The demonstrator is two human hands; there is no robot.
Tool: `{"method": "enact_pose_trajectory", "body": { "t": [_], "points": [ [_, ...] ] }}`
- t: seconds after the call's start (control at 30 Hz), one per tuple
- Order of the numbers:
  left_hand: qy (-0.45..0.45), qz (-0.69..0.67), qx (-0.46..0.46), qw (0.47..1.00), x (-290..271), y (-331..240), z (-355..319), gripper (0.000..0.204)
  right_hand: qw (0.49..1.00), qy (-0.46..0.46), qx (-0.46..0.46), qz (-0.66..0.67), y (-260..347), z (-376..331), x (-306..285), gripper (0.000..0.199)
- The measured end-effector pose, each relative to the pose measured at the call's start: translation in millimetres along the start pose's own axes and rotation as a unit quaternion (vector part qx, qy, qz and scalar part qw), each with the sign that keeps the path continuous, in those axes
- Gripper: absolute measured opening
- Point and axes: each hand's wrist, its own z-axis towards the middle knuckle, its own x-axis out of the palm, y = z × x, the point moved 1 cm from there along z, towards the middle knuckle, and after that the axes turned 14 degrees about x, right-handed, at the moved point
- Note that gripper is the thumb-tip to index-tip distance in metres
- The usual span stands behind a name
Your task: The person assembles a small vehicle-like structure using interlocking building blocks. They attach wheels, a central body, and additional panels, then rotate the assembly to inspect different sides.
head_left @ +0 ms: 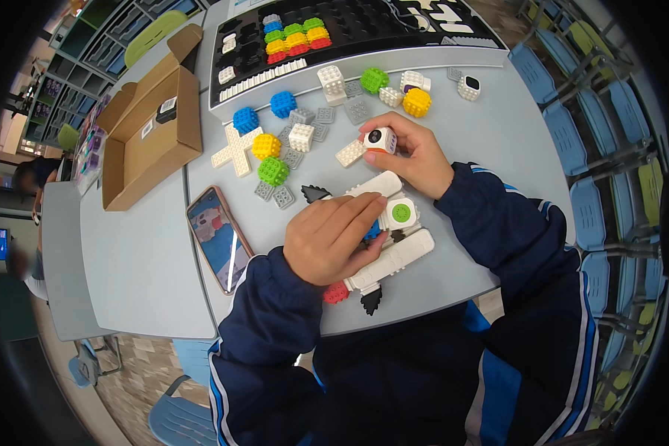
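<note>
My right hand (421, 157) pinches a small white cube (381, 139) with a round black lens-like spot and an orange lower edge. Just left of it a flat white studded plate (349, 154) lies on the table. My left hand (333, 236) is closed over a block assembly (398, 260) near the table's front edge. Two long white beams run along its sides, and a white cube with a green round mark (401, 214) sits between them. Black toothed pieces (372, 301) and a red studded block (336, 292) stick out. My fingers hide the assembly's middle, where some blue shows.
Loose yellow (266, 146), blue and green studded blocks and grey plates lie beyond my hands, beside a white cross-shaped piece (236, 151). A phone (220, 238) lies left of my left hand. An open cardboard box (189, 123) and a black parts tray (349, 33) stand farther off.
</note>
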Motion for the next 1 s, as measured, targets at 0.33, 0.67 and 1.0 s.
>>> {"method": "enact_pose_trajectory", "body": {
  "t": [0.33,0.67,1.0],
  "points": [
    [-0.003,0.002,0.002,1.0,0.7,-0.4,1.0,0.042,1.0,-0.006,-0.003,-0.02,-2.8,0.8,-2.1,0.028],
    [-0.02,-0.018,0.012,1.0,-0.2,1.7,-2.4,0.047,0.989,-0.07,-0.133,0.01,30.7,11.2,2.4,0.034],
    [-0.061,-0.015,0.019,0.998,6.4,3.4,-0.9,0.044,0.902,-0.138,-0.174,-0.369,82.9,219.5,32.8,0.038]
  ]
}}
